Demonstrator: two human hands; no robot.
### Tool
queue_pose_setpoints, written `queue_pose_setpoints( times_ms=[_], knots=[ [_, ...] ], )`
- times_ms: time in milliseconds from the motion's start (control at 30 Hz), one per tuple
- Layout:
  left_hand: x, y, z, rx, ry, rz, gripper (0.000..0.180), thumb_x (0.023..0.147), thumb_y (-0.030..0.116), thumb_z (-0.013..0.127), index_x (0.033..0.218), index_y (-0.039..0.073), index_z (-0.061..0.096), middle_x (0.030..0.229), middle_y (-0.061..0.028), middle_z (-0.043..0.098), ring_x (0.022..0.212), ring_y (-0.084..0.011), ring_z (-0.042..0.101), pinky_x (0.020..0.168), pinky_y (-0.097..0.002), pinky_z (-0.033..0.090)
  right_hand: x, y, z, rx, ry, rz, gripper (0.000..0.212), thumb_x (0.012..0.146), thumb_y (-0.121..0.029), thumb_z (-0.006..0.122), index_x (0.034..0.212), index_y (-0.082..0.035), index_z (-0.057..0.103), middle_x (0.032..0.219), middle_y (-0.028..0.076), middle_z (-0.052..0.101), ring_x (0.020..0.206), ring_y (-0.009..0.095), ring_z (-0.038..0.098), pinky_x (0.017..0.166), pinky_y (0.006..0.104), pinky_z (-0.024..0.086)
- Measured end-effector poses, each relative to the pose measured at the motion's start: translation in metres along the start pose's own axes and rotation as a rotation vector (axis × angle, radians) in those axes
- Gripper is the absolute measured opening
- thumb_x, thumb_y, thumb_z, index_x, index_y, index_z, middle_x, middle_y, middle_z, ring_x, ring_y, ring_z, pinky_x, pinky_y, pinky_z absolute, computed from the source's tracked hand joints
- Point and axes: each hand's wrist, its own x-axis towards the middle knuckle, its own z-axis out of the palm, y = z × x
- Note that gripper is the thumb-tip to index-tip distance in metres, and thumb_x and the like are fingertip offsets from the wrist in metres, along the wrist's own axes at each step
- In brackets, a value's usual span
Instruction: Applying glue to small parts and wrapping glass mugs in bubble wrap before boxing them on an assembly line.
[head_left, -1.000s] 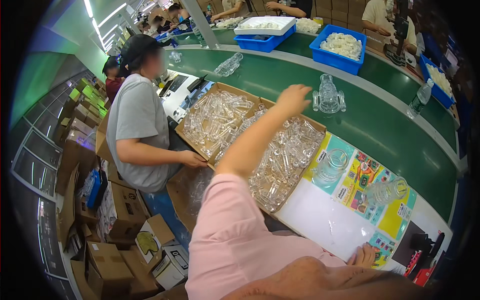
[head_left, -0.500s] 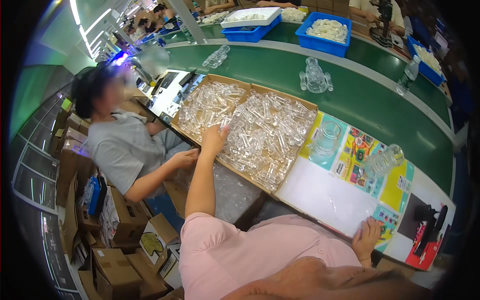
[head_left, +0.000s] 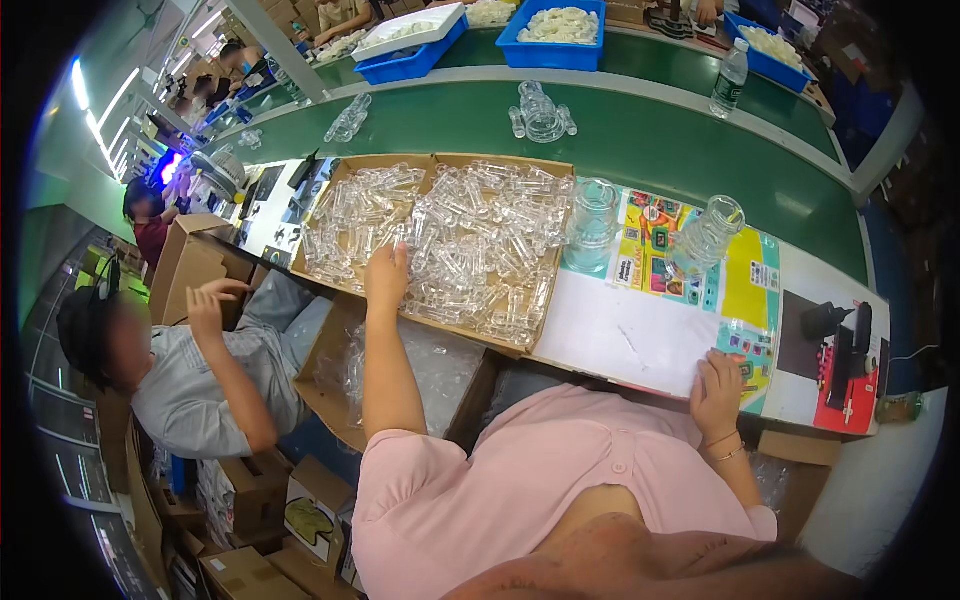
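My left hand (head_left: 387,277) reaches into the shallow cardboard tray (head_left: 455,335), near its front edge and divider. Its fingers are curled among the small clear tube-like pieces (head_left: 490,240) heaped on both sides of the divider; whatever they grip is hidden. Flat on the white tabletop (head_left: 590,315), close to the front edge, lies my right hand (head_left: 718,388), fingers spread and holding nothing. Two clear ribbed vessels stand to the right of the tray: one (head_left: 595,228) beside it, the other (head_left: 708,238), tilted, on a colourful printed sheet (head_left: 745,295).
Clear vessels (head_left: 541,112) sit on the green conveyor (head_left: 440,128). Behind are blue bins (head_left: 553,56) of whitish parts and a water bottle (head_left: 730,80). A black tool (head_left: 850,352) lies at right. At left, a co-worker (head_left: 205,385) sits by an open cardboard box (head_left: 340,420).
The view has shifted, with the bench now lower and further left. The co-worker has leaned away from the tray and raised a hand. My left hand stays at the tray; my right remains flat.
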Motion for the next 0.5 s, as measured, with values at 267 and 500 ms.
queue_pose_setpoints(
  times_ms=[267, 500],
  knots=[
    [-0.003, 0.003, -0.004, 0.037, 0.075, 0.015, 0.038, 0.086, 0.033, 0.048, 0.089, -0.004, 0.057, 0.085, -0.0237, 0.057, 0.083, -0.0406, 0.054, 0.072, -0.0465, 0.042, 0.007, -0.021, -0.012, 0.004, 0.004, 0.011, 0.024, 0.071, -0.002, 0.054, 0.095, -0.001, 0.053, 0.105, 0.016, 0.053, 0.101, 0.034, 0.047, 0.09, 0.0428, 0.035],
    [-0.014, 0.015, -0.009, 0.071, 0.17, 0.222, 0.029, 0.081, 0.026, 0.056, 0.099, 0.004, 0.058, 0.099, -0.0177, 0.056, 0.091, -0.0356, 0.052, 0.078, -0.0423, 0.043, -0.005, -0.012, -0.016, 0.189, 0.015, 0.102, 0.024, 0.077, -0.006, 0.054, 0.1, 0.002, 0.053, 0.11, 0.018, 0.051, 0.106, 0.036, 0.045, 0.093, 0.0415, 0.033]
  ],
)
